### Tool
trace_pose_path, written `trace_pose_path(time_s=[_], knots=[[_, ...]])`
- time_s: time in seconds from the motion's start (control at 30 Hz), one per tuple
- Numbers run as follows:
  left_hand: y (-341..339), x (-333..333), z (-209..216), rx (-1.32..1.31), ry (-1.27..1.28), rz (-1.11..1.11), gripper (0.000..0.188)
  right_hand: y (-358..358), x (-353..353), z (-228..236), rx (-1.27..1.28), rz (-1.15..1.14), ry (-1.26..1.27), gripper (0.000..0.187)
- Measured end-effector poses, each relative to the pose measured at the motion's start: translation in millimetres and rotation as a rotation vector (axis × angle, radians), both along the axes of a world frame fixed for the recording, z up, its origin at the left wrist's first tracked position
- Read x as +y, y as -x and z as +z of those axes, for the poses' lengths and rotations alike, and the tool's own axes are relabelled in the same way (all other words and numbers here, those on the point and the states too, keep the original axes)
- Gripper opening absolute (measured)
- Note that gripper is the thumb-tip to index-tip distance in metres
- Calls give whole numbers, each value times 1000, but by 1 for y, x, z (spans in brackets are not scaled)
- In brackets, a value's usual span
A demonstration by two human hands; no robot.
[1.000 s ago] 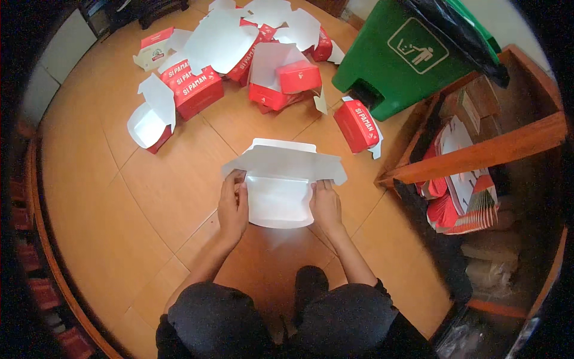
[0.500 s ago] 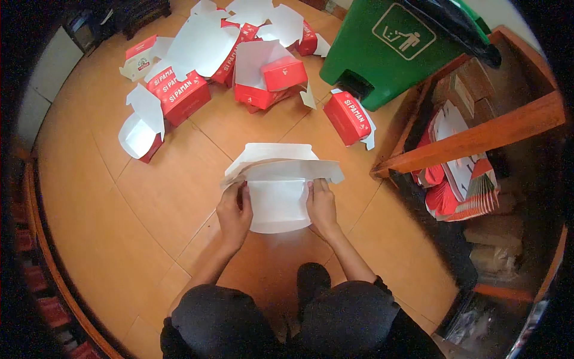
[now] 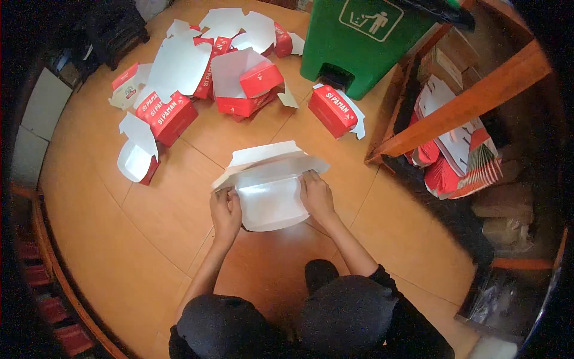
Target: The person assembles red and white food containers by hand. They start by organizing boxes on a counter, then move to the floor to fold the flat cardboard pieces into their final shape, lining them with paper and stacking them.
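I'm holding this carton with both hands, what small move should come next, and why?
Perhaps pinch the carton's two back corners firm before letting go: the left hand and right hand grip its sides near there, where the lid stands raised and the white inside lies open.

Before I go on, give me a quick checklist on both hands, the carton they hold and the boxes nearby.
1. Left hand gripping the carton's left side: ok.
2. Right hand gripping its right side: ok.
3. Carton closed: not ok; its white interior is exposed.
4. Carton's underside undamaged: cannot tell; hidden from this view.
5. Red box near the green bin apart from the carton: ok.
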State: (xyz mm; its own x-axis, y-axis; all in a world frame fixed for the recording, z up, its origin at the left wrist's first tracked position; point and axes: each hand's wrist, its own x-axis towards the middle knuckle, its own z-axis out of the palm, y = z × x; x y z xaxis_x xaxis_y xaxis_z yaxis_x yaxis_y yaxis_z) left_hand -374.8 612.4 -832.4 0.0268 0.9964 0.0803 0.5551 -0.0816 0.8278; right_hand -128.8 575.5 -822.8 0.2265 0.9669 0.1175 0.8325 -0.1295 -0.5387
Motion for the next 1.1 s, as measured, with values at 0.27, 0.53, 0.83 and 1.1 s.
trace_pose_path(time_s=[0.27,0.53,0.83,1.1], knots=[[0,-16,-15,-486,351,-57,39,-14,-1,-15,67,-79,-57,27],[15,-45,-23,-365,169,-184,44,56,-20,70,-328,84,-87,33],[-3,-44,-3,-158,120,69,30,124,-4,15,-262,346,136,20],[-5,-45,1,-459,-142,-18,34,127,14,40,-302,388,197,22]])
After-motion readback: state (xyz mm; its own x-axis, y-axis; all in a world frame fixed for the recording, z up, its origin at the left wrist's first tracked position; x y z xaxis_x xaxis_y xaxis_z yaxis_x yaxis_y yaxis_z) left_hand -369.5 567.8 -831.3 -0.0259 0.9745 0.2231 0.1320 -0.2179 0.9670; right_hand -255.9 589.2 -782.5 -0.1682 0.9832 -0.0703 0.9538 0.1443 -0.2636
